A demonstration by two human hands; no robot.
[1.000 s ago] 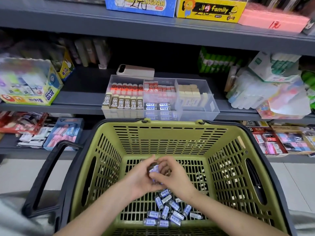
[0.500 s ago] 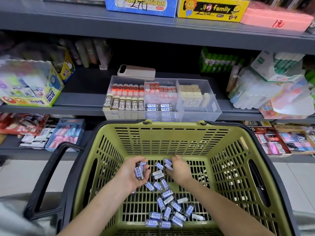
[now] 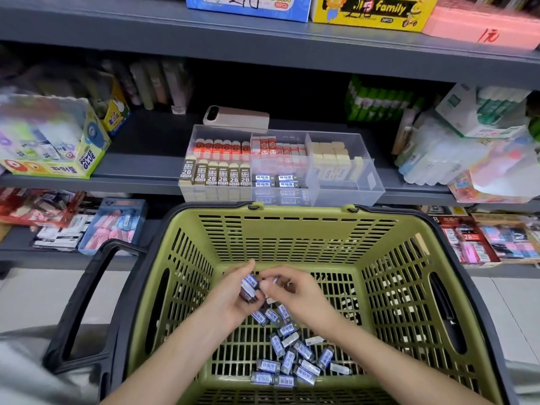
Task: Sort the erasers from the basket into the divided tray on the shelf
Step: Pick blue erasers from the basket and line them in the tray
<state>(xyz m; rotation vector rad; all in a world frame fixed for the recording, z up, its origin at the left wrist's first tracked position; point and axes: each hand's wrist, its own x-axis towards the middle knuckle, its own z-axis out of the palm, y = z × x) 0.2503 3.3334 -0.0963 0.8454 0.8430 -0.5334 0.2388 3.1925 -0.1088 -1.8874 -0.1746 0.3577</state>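
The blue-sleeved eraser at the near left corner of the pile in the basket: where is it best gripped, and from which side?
Probably pinch the eraser across its long edges from above: it lies flat on the basket floor, left end free, a neighbouring eraser against its right end.

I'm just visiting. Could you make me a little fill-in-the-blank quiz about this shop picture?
The erasers lie loose in the basket, whose slotted walls are coloured ___. The left hand holds a few more with ___-and-white labels. On the shelf, the clear tray's front left compartment holds brown-sleeved erasers marked ___.
Missing words: green; blue; 2B.
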